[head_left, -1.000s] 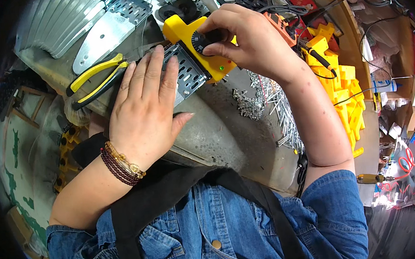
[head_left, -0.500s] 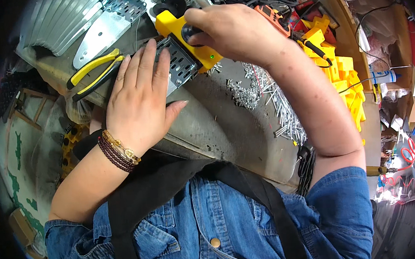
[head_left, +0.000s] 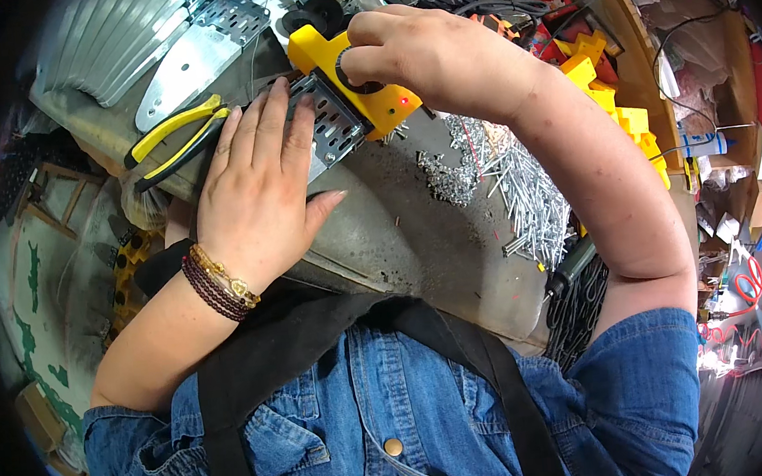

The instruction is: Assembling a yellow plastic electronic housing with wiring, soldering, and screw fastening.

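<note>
A yellow housing [head_left: 315, 50] with a black round knob [head_left: 368, 84] and a small lit red light sits at the end of a slotted metal plate [head_left: 336, 121]. My right hand [head_left: 425, 60] is closed round the knob, its fingertips partly hidden behind the hand. Fingers stretched out, my left hand [head_left: 256, 181] lies flat against the near left side of the metal plate. Just left of those fingers rest yellow-and-black pliers [head_left: 172, 142], handles pointing left.
Loose screws [head_left: 452, 174] and long bolts [head_left: 535, 203] are heaped on the bench. Yellow parts [head_left: 631, 120] pile up beyond my right forearm. Stacked metal pieces [head_left: 115, 44] stand at the far left. A screwdriver-like tool [head_left: 571, 263] lies near my right elbow.
The housing's light has turned from green to red. My right forearm and elbow have shifted outward to the right, and the hand has turned slightly on the knob. My left hand stays nearly still.
</note>
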Motion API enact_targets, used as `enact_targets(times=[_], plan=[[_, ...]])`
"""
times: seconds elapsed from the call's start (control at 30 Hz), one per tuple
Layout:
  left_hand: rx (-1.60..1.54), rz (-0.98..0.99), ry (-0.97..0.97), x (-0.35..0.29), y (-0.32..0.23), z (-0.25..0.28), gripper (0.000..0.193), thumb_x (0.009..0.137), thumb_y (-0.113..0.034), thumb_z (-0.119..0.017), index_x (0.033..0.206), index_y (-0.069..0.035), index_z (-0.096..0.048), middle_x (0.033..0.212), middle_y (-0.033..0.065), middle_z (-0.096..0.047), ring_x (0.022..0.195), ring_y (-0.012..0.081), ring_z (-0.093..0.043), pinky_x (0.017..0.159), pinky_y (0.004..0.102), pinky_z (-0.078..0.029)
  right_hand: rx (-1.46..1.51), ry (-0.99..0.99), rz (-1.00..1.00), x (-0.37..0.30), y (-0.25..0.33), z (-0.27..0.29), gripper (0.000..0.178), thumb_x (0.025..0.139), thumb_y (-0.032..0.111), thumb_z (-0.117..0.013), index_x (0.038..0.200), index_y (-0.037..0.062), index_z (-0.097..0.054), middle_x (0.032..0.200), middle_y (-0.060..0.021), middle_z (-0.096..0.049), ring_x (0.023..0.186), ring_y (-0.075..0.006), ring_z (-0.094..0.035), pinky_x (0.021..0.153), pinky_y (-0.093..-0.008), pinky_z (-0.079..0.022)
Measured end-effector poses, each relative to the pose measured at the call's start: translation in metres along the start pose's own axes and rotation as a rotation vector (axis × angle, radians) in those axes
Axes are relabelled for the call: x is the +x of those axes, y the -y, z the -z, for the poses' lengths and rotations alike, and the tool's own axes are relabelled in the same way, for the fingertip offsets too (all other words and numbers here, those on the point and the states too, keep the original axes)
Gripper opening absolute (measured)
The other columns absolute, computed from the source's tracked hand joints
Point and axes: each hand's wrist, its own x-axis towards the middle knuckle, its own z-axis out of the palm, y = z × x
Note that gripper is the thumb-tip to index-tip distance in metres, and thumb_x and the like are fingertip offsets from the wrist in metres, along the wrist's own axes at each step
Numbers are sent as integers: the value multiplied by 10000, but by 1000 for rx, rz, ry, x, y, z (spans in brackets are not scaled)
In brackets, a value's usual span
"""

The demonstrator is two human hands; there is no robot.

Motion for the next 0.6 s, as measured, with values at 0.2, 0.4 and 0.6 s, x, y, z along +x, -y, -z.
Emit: enact_targets(times=[0.2, 0.4, 0.6], plan=[[-6, -25, 3, 2, -1, 1, 838, 816, -355, -732, 1452, 38, -352, 1513, 262, -337, 1384, 389, -366, 1174, 503, -268, -154, 111, -474, 13, 21, -17, 439, 899, 508, -613, 859, 84, -716, 752, -101, -715, 766, -279, -722, 658, -372, -557], [-16, -37, 9, 5, -1, 3, 832, 810, -347, -734, 1439, 56, -368, 1515, 271, -337, 1386, 400, -369, 1175, 509, -264, -136, -70, -415, 8, 22, -12, 347, 800, 408, -732, 775, 71, -654, 660, -86, -654, 644, -279, -693, 557, -372, -539], [-7, -64, 17, 6, -3, 2, 838, 824, -337, -731, 1454, 57, -344, 1527, 276, -320, 1394, 401, -363, 1178, 520, -256, -114, -63, -481, 3, 22, -26, 351, 860, 401, -667, 771, 65, -613, 711, -99, -664, 664, -250, -691, 556, -366, -529]])
